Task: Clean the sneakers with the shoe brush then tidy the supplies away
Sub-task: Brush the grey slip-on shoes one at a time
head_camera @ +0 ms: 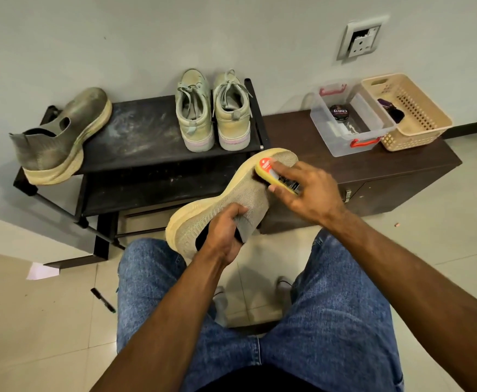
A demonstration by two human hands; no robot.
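Note:
My left hand (226,233) grips a grey knit sneaker (245,193) with a yellowish sole by its collar, holding it above my knees. My right hand (308,190) holds a yellow shoe brush (271,174) with a red label, pressed on the sneaker's toe area. The matching grey sneaker (59,137) lies tilted on the left end of the black shoe rack (135,137). A pair of pale green lace-up sneakers (211,111) stands on the rack's right end.
A dark wooden cabinet (373,171) stands to the right, carrying a clear plastic box (344,137) with a polish tin (339,113) and a beige basket (412,114). A marker (102,299) and paper scrap (40,271) lie on the tiled floor. A wall socket (361,39) is above.

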